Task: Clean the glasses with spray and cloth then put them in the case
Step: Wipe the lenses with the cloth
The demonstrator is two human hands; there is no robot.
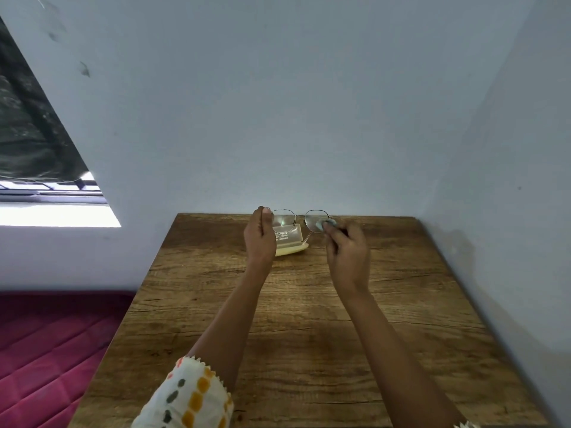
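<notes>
Thin metal-framed glasses are held up above the far part of the wooden table. My left hand pinches the frame's left end. My right hand presses a small pale blue cloth against the right lens. Behind and below the glasses an open cream-yellow case lies on the table, partly hidden by my left hand. I see no spray bottle.
The table stands in a corner, with pale walls at its far and right edges. A pink quilted mattress lies low on the left. A window is at the upper left.
</notes>
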